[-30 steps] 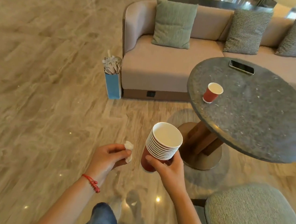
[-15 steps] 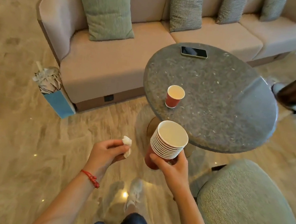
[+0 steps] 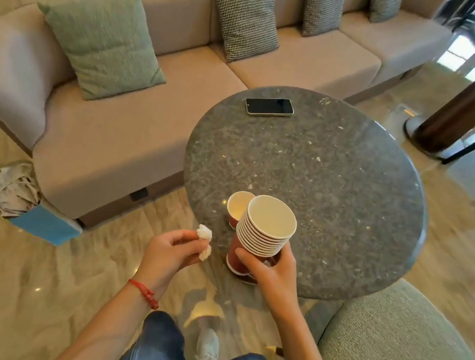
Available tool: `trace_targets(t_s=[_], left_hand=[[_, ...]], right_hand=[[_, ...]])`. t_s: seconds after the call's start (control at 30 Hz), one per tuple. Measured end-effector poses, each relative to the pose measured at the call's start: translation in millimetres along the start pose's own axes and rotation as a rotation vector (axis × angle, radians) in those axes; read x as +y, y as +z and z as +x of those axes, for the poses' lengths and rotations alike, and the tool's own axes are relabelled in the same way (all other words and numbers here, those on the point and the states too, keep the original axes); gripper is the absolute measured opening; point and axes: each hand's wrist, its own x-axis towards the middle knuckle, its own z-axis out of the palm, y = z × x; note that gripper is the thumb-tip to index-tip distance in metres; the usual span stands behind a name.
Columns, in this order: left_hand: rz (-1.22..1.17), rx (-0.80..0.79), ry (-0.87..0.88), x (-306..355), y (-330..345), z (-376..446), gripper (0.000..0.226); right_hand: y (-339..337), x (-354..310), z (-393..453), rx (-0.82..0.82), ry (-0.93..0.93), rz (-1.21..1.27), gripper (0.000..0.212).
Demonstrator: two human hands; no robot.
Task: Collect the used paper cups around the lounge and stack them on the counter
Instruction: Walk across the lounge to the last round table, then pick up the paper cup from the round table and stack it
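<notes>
Polished marble floor [image 3: 29, 287] runs under a long beige sofa [image 3: 131, 139] with cushions, and in front of it stands a round dark stone table [image 3: 338, 179]. A green upholstered chair [image 3: 407, 353] sits at the near right. On the table's far side lies a phone [image 3: 269, 107]; near its front edge stands one loose paper cup [image 3: 236, 207], upright and seemingly empty.

A fair part of the collecting looks done: the right hand [image 3: 274, 273] has its grip curled round a tall stack of cups [image 3: 262, 233], held just in front of the loose cup and partly hiding it. The left hand [image 3: 171, 251] pinches a crumpled tissue [image 3: 204, 238] between thumb and fingers.

Left to do, as I judge it: add this last visible cup to the stack, check elsewhere, then carry everything to the counter, which is not in view.
</notes>
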Motion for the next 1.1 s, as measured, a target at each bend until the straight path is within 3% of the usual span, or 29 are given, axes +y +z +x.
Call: trace_targets(t_s=[0.2,0.7,0.9,1.1], left_hand=[[0.064,-0.109,-0.035,30.1,7.8,59.0,0.014],[0.295,-0.528,-0.116,92.6,6.5,179.1,0.012],[0.331,-0.571,-0.168,89.3,11.2,197.6,0.013],[0.377,-0.56,-0.178,80.7,16.9,204.3,0.013]], right_hand=[[15.3,-3.1,35.4,0.125,0.058,0.027,0.058],[77.9,-13.0,90.5,0.653,0.14,0.05,0.062],[86.2,-0.8,99.4,0.708,0.187,0.043,0.067],[85.5,17.4,98.2,0.654,0.246,-0.004,0.065]])
